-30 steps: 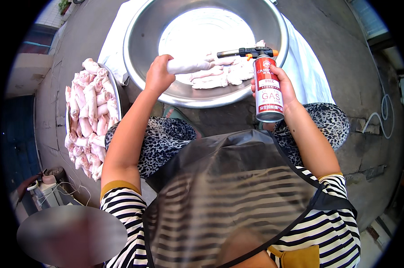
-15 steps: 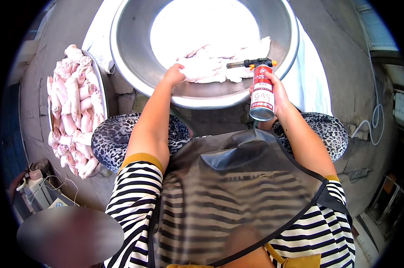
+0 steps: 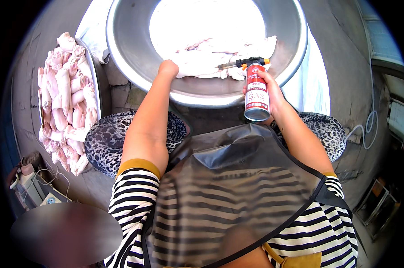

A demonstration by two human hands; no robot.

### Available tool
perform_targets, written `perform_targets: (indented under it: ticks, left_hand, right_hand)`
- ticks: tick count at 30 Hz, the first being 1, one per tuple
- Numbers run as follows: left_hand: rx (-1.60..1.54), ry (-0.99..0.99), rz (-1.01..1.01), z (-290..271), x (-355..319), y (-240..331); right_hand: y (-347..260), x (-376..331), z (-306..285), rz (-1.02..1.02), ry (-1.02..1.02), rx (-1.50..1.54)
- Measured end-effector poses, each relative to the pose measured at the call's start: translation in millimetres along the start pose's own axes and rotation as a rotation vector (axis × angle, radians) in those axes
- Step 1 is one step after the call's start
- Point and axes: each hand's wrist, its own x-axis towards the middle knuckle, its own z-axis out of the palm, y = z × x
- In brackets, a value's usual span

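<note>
A butane torch (image 3: pixel 257 91), a red and white gas can with a black and orange burner head, stands almost upright in my right hand (image 3: pixel 271 91). My right fingers are wrapped round the can. The nozzle points left, over pale pig trotters (image 3: pixel 202 67) lying in a wide metal basin (image 3: pixel 197 99). Strong glare washes out much of the basin's middle, and no flame can be made out. At the left end of the trotters is my left hand (image 3: pixel 169 68), bent at the wrist. Its fingers are hidden, so whether it grips a trotter does not show.
To my left, a metal tub (image 3: pixel 97 76) is heaped with more pig trotters (image 3: pixel 64 96). White cloth (image 3: pixel 316 80) spreads under the basin. A pale hose (image 3: pixel 371 127) lies coiled on the floor at right. Cables and a box-shaped appliance (image 3: pixel 30 190) are at lower left.
My left hand has shifted slightly left and turned, taking its fingers out of sight. The torch in my right hand has moved a little to the left. The whole view has shifted slightly.
</note>
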Motion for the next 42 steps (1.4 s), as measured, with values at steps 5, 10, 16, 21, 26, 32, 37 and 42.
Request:
perform_targets:
  ticks: [5,10,16,21,26,32,37,42]
  left_hand:
    - [-0.316,0.365,0.060,-43,-20,2]
    - [-0.842,0.426,0.119,-129,-29,8]
    - [-0.744,0.389,0.458,-232,-91,23]
    - [-0.765,0.343,0.713,-258,-196,39]
    - [-0.795,0.240,0.757,-217,-247,31]
    - [-0.463,0.315,0.692,-203,-222,30]
    - [0.040,0.388,0.743,-201,-210,30]
    - [0.241,0.124,0.787,-190,-212,28]
  right_hand:
    - [1,2,-9,-0.031,-0.013,0.009]
    - [2,6,-10,-0.046,-0.050,0.002]
    - [1,8,-10,-0.038,-0.073,-0.013]
    - [-4,5,-8,-0.054,-0.038,-0.020]
    - [-7,7,-8,-0.040,-0.040,0.017]
    - [-5,10,-11,-0.066,-0.037,0.049]
    - [-1,10,-13,-0.074,-0.050,0.045]
    - [0,7,-11,-0.059,-0.059,0.076]
